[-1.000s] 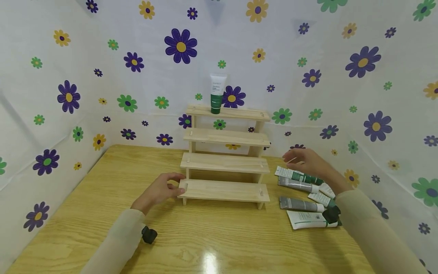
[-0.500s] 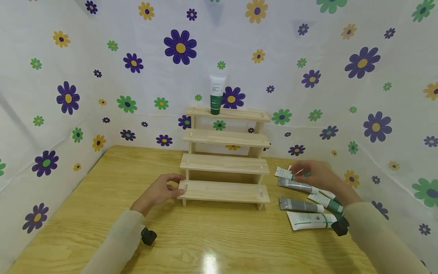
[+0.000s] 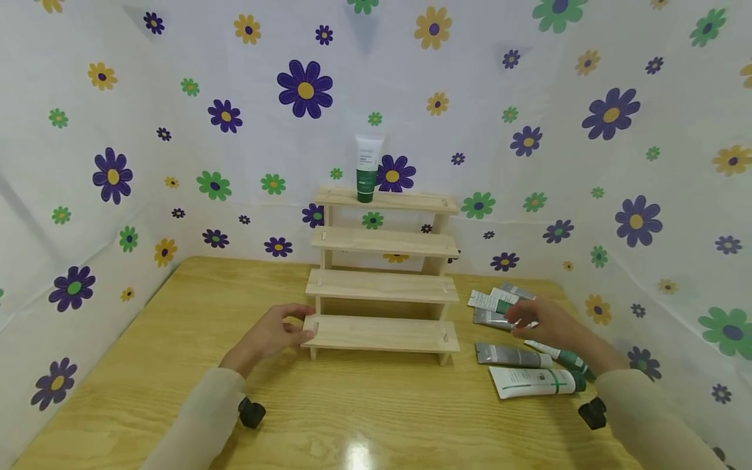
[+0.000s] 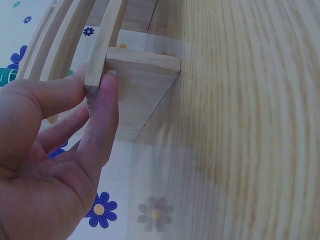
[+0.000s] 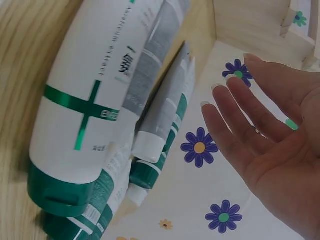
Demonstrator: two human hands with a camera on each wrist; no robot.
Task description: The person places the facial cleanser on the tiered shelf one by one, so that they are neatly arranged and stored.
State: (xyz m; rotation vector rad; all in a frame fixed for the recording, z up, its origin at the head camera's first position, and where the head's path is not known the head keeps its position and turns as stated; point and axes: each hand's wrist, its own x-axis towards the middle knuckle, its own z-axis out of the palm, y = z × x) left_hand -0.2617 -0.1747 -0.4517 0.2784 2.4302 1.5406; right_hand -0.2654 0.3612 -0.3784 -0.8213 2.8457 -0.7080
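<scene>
My left hand (image 3: 267,336) pinches the left end of the lowest step of a four-tier wooden display stand (image 3: 378,331). In the left wrist view the thumb lies on one face of the board (image 4: 111,42) and a finger on the other. My right hand (image 3: 549,323) hovers over a pile of squeeze tubes at the right, fingers loosely bent and nothing in them. Closest beneath its fingertips is a grey tube (image 3: 490,318), partly hidden. A white-and-green tube (image 3: 498,302) lies just behind. On the top step, a white-and-green tube (image 3: 367,166) stands on its cap.
Nearer the front lie a grey tube (image 3: 511,356) and a large white tube with a green cross (image 3: 531,382). Another green-capped tube (image 3: 572,359) sits beside the right wrist. Flower-printed white cloth (image 3: 247,150) walls the wooden table (image 3: 364,418) behind and at both sides.
My right hand has come down and slightly right over the tubes, uncovering some at the back. The left hand keeps its hold on the stand. The head view has tilted up slightly.
</scene>
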